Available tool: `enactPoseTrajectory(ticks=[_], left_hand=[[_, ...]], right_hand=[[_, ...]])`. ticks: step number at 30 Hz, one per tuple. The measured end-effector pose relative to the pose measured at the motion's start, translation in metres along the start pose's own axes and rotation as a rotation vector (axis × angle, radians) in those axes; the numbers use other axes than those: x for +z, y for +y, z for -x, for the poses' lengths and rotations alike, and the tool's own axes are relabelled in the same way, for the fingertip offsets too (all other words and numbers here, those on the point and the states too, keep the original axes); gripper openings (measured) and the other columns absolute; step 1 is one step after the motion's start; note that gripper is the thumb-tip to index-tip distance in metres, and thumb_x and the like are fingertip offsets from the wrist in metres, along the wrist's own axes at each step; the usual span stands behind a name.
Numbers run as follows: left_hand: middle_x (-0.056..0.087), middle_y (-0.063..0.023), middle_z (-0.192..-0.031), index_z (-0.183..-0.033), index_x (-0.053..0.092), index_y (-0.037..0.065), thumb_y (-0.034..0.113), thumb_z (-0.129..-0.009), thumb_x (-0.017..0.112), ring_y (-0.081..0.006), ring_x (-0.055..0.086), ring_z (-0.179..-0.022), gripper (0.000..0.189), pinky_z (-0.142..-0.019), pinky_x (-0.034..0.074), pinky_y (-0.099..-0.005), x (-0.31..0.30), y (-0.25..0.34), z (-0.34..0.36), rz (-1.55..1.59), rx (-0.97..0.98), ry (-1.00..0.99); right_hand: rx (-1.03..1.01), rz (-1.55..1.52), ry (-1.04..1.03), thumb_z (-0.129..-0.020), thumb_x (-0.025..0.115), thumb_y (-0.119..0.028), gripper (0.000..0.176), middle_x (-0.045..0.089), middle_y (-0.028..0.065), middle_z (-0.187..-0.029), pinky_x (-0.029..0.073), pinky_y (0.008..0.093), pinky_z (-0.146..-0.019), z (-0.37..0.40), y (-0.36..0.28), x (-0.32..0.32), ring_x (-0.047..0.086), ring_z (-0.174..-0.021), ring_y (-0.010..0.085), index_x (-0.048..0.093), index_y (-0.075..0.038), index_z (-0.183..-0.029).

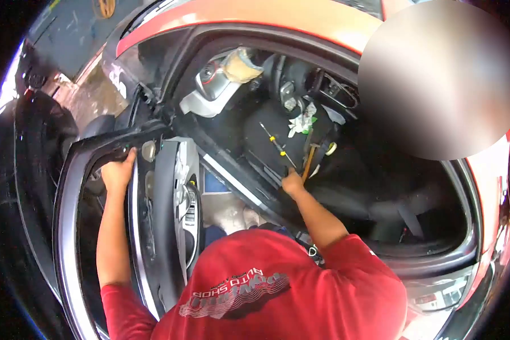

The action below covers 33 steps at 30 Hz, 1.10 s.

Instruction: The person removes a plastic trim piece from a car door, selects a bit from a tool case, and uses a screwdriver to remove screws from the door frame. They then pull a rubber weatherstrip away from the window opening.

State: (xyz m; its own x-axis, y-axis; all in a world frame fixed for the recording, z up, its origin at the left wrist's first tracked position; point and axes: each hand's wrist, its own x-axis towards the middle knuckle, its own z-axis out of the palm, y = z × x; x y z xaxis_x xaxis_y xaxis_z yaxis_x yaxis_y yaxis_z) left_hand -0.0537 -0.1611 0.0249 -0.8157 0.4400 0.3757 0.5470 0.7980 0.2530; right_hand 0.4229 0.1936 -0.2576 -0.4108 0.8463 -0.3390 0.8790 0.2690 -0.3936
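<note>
Glossy orange-red painted metal car body (277, 14), black car door (164, 226) with matt plastic lining, slim screwdriver (277, 146) with smooth yellow-and-black plastic handle and metal shaft, crumpled white cloth rag (302, 122), soft red cloth shirt (300, 283)

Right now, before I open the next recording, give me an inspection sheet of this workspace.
Surface: dark seat inside the open doorway, tools lying on it.
Job's things: car door, swung open; screwdriver with yellow-black handle and wooden-handled tool on the seat.
Clutter: white rag on the seat.
Fingers: left hand grips the car door's upper edge; right hand rests beside the screwdriver tip, grip unclear.
Cables: nothing seen.
Surroundings: orange car body; another person, blurred, upper right; floor outside.
</note>
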Motion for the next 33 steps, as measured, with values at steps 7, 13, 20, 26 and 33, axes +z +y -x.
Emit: enactPoseTrajectory(ticks=[7, 13, 20, 26, 33], left_hand=[[0.080, -0.0278, -0.108, -0.107, 0.083, 0.000, 0.055, -0.082, 0.088, -0.0462, 0.077, -0.102, 0.060, -0.093, 0.060, -0.0524, -0.012, 0.023, 0.007, -0.048, -0.076, -0.009], [0.081, -0.0275, -0.105, -0.103, 0.084, -0.001, 0.068, -0.079, 0.088, -0.0451, 0.078, -0.103, 0.073, -0.094, 0.059, -0.0537, -0.017, 0.032, 0.007, 0.035, -0.082, 0.009], [0.080, -0.0304, -0.105, -0.105, 0.082, -0.004, 0.060, -0.079, 0.090, -0.0461, 0.078, -0.103, 0.070, -0.093, 0.060, -0.0551, -0.016, 0.035, 0.007, -0.071, -0.230, -0.046], [0.077, -0.0328, -0.114, -0.110, 0.080, -0.006, 0.063, -0.078, 0.090, -0.0504, 0.075, -0.107, 0.077, -0.097, 0.058, -0.0551, -0.020, 0.032, 0.007, -0.103, -0.298, -0.070], [0.078, -0.0334, -0.095, -0.096, 0.081, -0.010, 0.060, -0.082, 0.087, -0.0523, 0.076, -0.095, 0.072, -0.090, 0.060, -0.0554, -0.029, 0.045, 0.011, -0.084, -0.246, -0.036]], right_hand=[[0.220, -0.118, 0.094, -0.090, 0.064, -0.017, 0.099, 0.058, 0.0343, -0.153, 0.054, 0.0474, -0.111, -0.040, -0.019, -0.056, 0.065, -0.135, 0.0455, 0.014, 0.003, -0.174], [0.230, -0.310, 0.048, -0.089, 0.074, -0.021, 0.101, 0.032, 0.0309, -0.174, 0.047, 0.0482, -0.123, -0.031, -0.009, -0.030, 0.052, -0.150, 0.0453, 0.023, -0.010, -0.175], [0.043, -0.111, -0.221, -0.091, 0.074, -0.033, 0.093, 0.036, 0.0296, -0.173, 0.037, 0.0519, -0.129, 0.045, -0.037, -0.059, 0.043, -0.155, 0.0487, 0.035, -0.006, -0.171], [-0.085, -0.159, -0.114, -0.092, 0.078, -0.038, 0.083, 0.048, 0.0320, -0.163, 0.042, 0.0480, -0.125, 0.016, 0.014, -0.054, 0.052, -0.148, 0.0465, 0.050, -0.008, -0.164], [-0.205, -0.149, -0.173, -0.098, 0.077, -0.027, 0.067, 0.069, 0.0259, -0.142, 0.051, 0.0445, -0.115, 0.078, -0.016, -0.138, 0.067, -0.131, 0.0413, 0.057, -0.004, -0.158]])
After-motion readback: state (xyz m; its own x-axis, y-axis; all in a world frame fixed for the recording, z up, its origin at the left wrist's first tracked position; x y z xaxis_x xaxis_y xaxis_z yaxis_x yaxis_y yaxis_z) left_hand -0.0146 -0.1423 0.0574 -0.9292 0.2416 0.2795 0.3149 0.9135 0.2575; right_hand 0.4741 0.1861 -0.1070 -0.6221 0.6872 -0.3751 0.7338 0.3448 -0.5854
